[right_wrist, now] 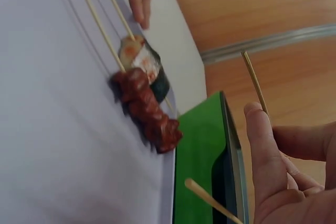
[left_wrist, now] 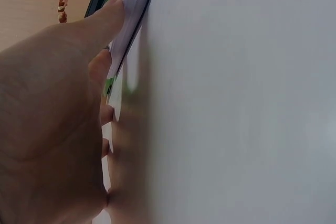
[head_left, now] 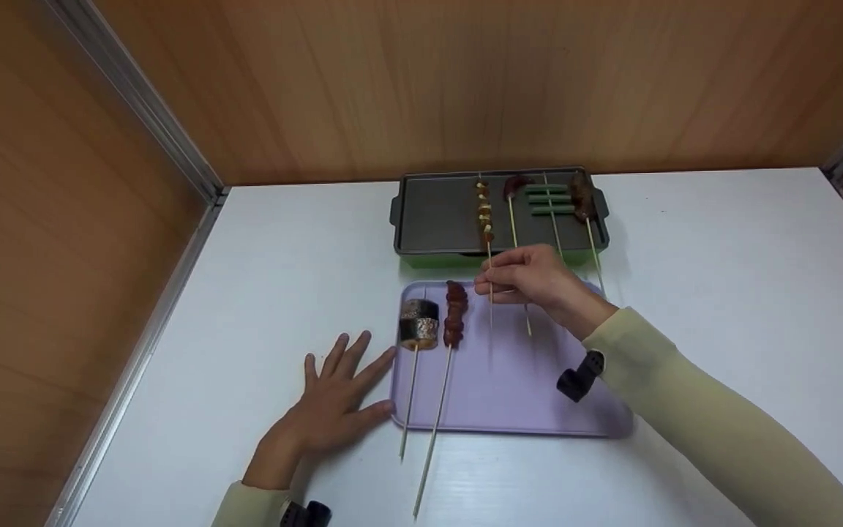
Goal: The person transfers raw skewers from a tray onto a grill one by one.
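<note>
My right hand (head_left: pixel 535 282) pinches the bare stick of a skewer (head_left: pixel 484 208) threaded with small orange-brown and whitish pieces. Its food end lies over the middle of a dark grill pan (head_left: pixel 436 212) with a green base. In the right wrist view the stick's end (right_wrist: pixel 254 77) pokes out past thumb and fingers. My left hand (head_left: pixel 334 410) has its fingers spread beside a lilac tray (head_left: pixel 524 395), thumb and forefinger at the tray's left edge. On the tray lie a skewer of dark-wrapped rolls (head_left: pixel 419 322) and a skewer of reddish-brown meat chunks (head_left: pixel 454 315).
On the grill pan's right part lie a skewer with a dark red piece (head_left: pixel 516 184), one with green pods (head_left: pixel 549 199) and one with brown meat (head_left: pixel 582 196). Their sticks jut toward the tray. Wooden panels (head_left: pixel 465 88) bound the white table (head_left: pixel 282 271).
</note>
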Demonstrator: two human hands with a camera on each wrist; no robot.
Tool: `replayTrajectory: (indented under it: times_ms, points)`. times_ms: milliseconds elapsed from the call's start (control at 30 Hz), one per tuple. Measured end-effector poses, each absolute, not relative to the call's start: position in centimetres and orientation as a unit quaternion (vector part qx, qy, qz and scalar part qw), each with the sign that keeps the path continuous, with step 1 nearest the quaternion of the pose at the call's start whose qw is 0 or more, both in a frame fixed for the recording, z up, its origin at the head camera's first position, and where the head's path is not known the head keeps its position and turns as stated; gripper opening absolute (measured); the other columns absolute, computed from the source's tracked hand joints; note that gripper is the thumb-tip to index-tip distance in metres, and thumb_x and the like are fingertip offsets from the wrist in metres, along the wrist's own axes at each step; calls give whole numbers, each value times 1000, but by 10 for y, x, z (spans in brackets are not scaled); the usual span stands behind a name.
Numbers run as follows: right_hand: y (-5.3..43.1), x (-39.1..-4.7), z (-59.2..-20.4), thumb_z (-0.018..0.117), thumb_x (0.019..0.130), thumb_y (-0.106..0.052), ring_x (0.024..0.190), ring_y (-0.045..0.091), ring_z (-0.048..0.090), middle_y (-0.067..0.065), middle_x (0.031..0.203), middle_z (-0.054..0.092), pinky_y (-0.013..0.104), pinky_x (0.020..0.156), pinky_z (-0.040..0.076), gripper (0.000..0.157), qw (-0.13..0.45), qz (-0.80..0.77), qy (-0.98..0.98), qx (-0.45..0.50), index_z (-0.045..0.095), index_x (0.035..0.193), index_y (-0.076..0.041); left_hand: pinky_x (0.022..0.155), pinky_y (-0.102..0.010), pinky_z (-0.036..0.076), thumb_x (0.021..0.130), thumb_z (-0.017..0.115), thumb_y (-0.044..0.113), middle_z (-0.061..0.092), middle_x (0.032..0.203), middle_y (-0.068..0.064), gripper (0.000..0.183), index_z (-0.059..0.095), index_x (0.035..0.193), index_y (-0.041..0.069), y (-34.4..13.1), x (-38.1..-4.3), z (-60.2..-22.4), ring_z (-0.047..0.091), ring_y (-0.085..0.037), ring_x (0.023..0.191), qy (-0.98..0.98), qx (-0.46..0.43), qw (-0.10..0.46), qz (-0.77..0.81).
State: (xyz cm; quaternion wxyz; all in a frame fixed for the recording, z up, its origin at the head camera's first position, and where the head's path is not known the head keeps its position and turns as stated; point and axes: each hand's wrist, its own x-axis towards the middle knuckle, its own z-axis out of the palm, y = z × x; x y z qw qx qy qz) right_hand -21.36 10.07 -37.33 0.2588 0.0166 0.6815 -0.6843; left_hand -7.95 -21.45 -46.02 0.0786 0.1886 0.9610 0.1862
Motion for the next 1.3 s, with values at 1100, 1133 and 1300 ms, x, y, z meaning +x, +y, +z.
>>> replayTrajectory:
  times_ms: [1100,1133,1300]
  points:
    - [103,-246,-381,63,96,-9,79,18,73,13,88,74,30,74,57,36,256,-664,697,87,60,125,10,104,-75,-5,96,49,58,10,164,-10,68,28,156,32,-213,-78,-459,0,-40,148,962,190,70,185]
    - [104,-246,-381,64,95,-9,78,17,73,13,88,74,29,73,57,36,254,-659,702,87,61,125,10,104,-75,-5,96,49,58,11,164,-11,68,28,156,32,-213,-79,-459,0,-40,148,961,192,68,185]
    - [106,-247,-379,68,91,-7,74,14,73,10,83,74,26,68,58,37,246,-635,727,85,62,124,9,104,-75,-5,96,48,59,11,164,-10,68,27,156,33,-213,-80,-460,-1,-39,148,961,192,72,186]
